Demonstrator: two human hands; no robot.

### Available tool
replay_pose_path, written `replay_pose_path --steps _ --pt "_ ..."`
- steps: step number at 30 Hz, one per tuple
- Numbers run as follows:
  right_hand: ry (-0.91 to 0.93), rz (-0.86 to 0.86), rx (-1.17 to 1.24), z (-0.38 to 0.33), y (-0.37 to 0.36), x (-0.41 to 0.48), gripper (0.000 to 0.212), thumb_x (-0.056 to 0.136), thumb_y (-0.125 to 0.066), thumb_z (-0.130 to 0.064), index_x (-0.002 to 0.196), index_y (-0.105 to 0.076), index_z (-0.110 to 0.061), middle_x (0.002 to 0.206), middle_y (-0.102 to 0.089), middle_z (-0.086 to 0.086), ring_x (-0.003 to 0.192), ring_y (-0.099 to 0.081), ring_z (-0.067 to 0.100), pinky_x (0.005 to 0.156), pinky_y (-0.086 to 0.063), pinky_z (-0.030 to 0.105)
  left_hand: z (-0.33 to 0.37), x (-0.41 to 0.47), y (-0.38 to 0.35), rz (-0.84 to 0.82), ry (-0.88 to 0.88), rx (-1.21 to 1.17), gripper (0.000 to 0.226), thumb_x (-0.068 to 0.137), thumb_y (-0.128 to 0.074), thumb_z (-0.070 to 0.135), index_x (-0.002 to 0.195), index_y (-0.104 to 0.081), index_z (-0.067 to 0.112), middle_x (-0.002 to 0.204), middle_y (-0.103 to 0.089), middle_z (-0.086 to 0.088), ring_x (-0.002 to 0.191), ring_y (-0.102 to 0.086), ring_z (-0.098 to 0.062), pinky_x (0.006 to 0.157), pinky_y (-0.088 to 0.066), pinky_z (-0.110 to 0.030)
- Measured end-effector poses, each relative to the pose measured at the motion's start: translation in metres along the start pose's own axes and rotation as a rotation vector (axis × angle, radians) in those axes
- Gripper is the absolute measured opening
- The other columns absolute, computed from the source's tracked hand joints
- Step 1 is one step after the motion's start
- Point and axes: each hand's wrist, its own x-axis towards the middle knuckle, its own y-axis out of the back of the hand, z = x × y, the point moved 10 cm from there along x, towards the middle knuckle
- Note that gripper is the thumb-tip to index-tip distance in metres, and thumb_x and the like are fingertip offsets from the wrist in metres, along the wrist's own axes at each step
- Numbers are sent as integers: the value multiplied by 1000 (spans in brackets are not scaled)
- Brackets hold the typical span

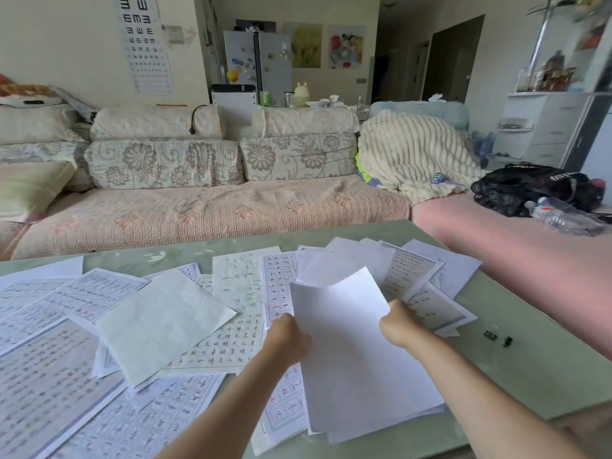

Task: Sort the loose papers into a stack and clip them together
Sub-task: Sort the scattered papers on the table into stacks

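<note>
Several loose papers (99,326) with printed and handwritten characters lie scattered over a pale green table (516,369). A stack of white sheets (357,366) sits near the front, blank side up. My left hand (288,336) grips the stack's left edge. My right hand (397,326) grips its right edge near the top corner. A curled blank sheet (331,263) stands up just behind the stack. Two small black binder clips (498,337) lie on the table right of the papers.
A blank cream sheet (162,323) rests on the papers at the left. Beyond the table is a long floral sofa (198,210) with a cream blanket (414,154), a black bag (530,187) and a plastic bottle (563,217).
</note>
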Motion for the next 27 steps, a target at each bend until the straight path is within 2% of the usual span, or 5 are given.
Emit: replay_pose_path --steps 6,14,17,22,27 --pt "-55 -8 -352 6 -3 3 45 95 -45 -21 138 -41 -6 145 -38 21 134 -38 35 109 -37 37 9 -4 -4 85 15 168 43 86 -55 24 124 -49 5 126 -52 -15 119 -49 -31 101 -42 -34" --pt "23 29 -371 -1 5 -4 43 90 -48 -17 131 -44 -8 137 -40 17 128 -39 33 98 -41 38 6 -6 6 75 14 -59 55 85 -59 25 135 -43 9 126 -56 -11 110 -59 -29 93 -50 -36" --pt "199 78 -304 -47 4 -15 45 91 -49 -23 135 -45 -14 136 -39 13 129 -39 32 99 -42 38 -1 -5 35 132 -49 -43 58 87 -60 28 140 -41 15 134 -53 -9 114 -57 -26 96 -47 -34" --pt "521 -158 -202 -149 -72 -55 48 91 -55 -27 138 -51 -25 137 -44 5 127 -49 23 107 -40 32 -34 -9 100 255 -208 143 51 89 -58 27 138 -45 17 132 -52 -7 123 -46 -24 99 -43 -35" --pt "711 -323 -289 -224 -158 -93 50 90 -57 -31 138 -49 -28 141 -42 0 132 -43 20 110 -37 34 -117 -7 151 260 -168 325 61 87 -59 42 141 -41 21 140 -47 -3 130 -37 -24 104 -38 -36"
